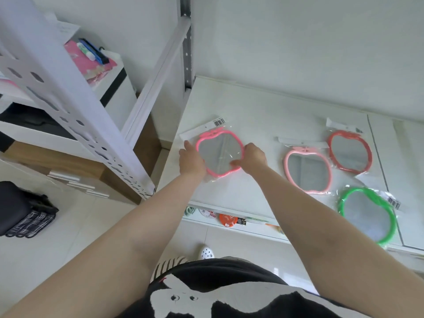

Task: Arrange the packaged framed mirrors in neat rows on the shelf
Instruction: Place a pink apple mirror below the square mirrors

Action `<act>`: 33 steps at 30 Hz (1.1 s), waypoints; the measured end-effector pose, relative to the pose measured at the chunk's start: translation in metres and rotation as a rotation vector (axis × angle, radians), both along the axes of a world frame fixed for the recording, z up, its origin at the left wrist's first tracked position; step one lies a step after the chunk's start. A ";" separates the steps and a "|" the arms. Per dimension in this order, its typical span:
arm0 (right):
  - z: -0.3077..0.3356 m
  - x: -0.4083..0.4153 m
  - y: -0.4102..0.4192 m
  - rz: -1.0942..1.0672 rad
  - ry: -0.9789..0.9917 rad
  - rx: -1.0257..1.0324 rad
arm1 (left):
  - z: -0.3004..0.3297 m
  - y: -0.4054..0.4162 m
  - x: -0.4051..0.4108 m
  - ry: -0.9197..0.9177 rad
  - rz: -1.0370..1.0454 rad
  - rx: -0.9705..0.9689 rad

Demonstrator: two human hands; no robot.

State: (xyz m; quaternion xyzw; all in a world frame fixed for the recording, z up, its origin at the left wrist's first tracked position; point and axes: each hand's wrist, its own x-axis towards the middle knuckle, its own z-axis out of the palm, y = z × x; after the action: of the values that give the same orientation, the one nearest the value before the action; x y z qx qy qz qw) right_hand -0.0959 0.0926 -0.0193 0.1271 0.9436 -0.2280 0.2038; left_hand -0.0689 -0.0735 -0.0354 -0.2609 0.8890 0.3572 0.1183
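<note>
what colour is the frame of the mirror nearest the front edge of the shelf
Bright green: the green mirror, seen in the head view, on the shelf.

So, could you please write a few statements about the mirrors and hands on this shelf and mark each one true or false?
1. Both hands hold the bright pink mirror, the left hand and right hand at its sides. True.
2. Six packaged mirrors lie on the shelf. False: four show.
3. The green mirror lies nearest the shelf's front edge. True.
4. The red mirror sits left of the held one. False: it lies to the right, beyond the pale pink mirror.
5. The held mirror is out of its bag. False: it is in clear packaging with a barcode header.
</note>
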 end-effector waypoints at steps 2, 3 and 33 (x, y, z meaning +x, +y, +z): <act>-0.002 0.007 0.001 -0.037 0.016 -0.043 | 0.001 -0.002 0.000 -0.001 0.039 0.067; -0.002 0.011 0.002 -0.058 0.031 -0.065 | 0.001 -0.004 0.000 -0.002 0.052 0.092; 0.035 0.350 0.081 -0.960 0.453 -0.535 | 0.040 0.096 0.189 -0.009 -0.549 0.769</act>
State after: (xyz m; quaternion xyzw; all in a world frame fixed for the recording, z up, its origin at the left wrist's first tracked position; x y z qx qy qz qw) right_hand 0.2538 0.1734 0.0161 0.4319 0.7105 -0.5458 -0.1035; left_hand 0.1197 0.0225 0.0047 0.0452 0.7277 0.6150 0.3003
